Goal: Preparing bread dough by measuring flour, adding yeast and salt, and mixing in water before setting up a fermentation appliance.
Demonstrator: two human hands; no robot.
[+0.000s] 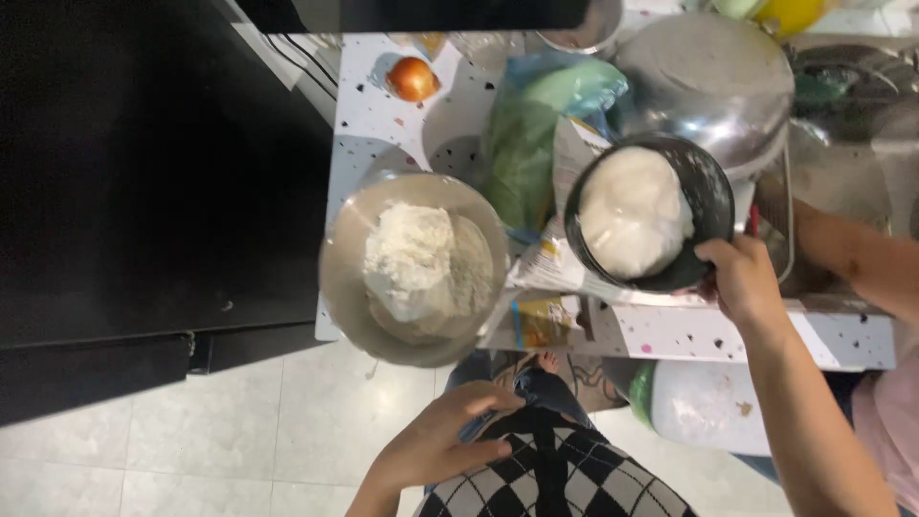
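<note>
Steel bowl [414,270] sits at the near left corner of the speckled white surface [369,120], partly overhanging the near edge. It is round, shiny metal, and holds a heap of dry white flour [421,260], lumpy and powdery. Black bowl [651,213] is held above the near edge, further right; it is round, dark, dusted white on the rim, and tilted slightly toward the steel bowl. Inside it is a smooth, pale, rounded lump of dough [635,211] that fills most of the bowl. A crinkled paper flour bag [548,278] lies between the two bowls, with its end over the near edge. A green plastic bag [536,134] lies behind it, soft and wrinkled. A large steel pot [713,81], dull and floury, sits at the far right, just behind the black bowl. An onion [414,78], round and orange-brown, is near the far left corner.

The right hand [742,278] is closed on the near rim of the black bowl, with the thumb over the edge and the fingers beneath. The left hand [436,440] is off the surface, low by the checked black-and-white garment [565,479], fingers loosely curled and touching dark fabric; whether it actually grips the fabric cannot be told.
</note>
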